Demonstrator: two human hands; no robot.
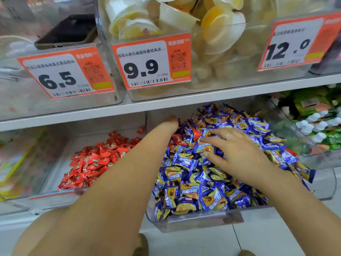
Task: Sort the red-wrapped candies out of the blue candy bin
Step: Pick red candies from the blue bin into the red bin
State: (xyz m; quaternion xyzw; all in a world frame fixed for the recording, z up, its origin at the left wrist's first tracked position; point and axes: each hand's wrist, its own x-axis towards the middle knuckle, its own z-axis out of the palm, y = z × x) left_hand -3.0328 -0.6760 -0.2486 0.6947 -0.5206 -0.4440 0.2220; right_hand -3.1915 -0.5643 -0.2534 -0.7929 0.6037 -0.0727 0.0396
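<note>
now right hand (238, 154) flat on blue candies (193, 182).

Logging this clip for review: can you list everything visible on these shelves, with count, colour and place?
blue candies: a heap, blue-gold, front centre bin
stray red candies: a few, red, left edge of the blue heap
red candies: a pile, red, lower left bin
price tags: three, orange-white, upper bin fronts
jelly cups: many, pale yellow, upper centre bin
green packets: several, green-white, lower right bin
left hand: fingers hidden, reaching in beside the strays
right hand: flat on the blue heap, ring on one finger
</note>
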